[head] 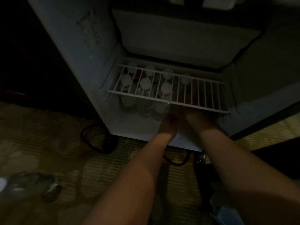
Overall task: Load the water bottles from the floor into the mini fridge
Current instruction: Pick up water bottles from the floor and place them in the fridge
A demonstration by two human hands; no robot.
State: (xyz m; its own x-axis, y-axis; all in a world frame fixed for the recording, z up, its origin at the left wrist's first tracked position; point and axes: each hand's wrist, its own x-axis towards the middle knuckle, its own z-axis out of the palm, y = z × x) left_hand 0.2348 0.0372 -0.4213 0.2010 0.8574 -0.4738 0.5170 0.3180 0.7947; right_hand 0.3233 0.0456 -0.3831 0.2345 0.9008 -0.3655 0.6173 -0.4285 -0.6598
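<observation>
Upright water bottles (146, 88) stand at centre-left of the frame under the mini fridge's (68, 46) wire shelf (203, 95), just left of the nearer left hand (168, 125); the right hand (200, 118) reaches in beside it, and the dark hides both grips.

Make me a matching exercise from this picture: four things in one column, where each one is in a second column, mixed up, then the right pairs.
Things
1. water bottles
2. wire shelf
3. black cord
4. right hand

Places
A. on the carpet by the bottom left corner of the fridge
B. standing under the shelf, mostly on the left
C. reaching in under the shelf's front edge
D. across the fridge, above the bottles

Pairs: 1-B, 2-D, 3-A, 4-C
</observation>
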